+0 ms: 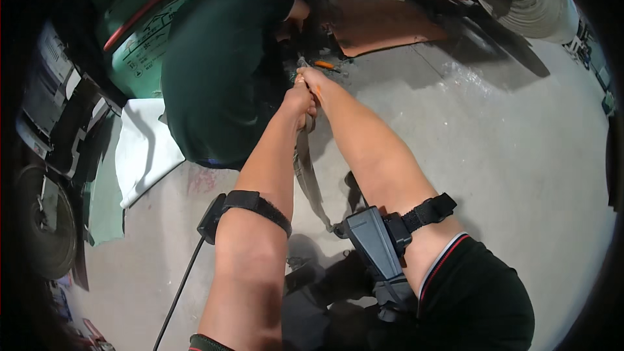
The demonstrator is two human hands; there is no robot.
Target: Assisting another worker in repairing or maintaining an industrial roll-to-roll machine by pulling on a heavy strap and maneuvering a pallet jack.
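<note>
Both my arms stretch forward, with the fists close together near the crouching person. My left hand (299, 104) is closed round a flat grey-brown strap (304, 161), and my right hand (316, 80) grips it just ahead of the left. Below my fists the strap's loose length hangs in a curve toward my legs. Ahead of my hands its far end runs into a dark area, where I cannot make out what it joins. A small orange object (324, 64) lies just beyond my right hand.
A crouching person (221, 71) in a dark green shirt is close at my left. Beyond are an orange-brown sheet (383, 25) and a large grey roll (530, 1). At left lie a white sheet (146, 146) and a dark wheel-like disc (49, 221). Black devices are strapped to my forearms.
</note>
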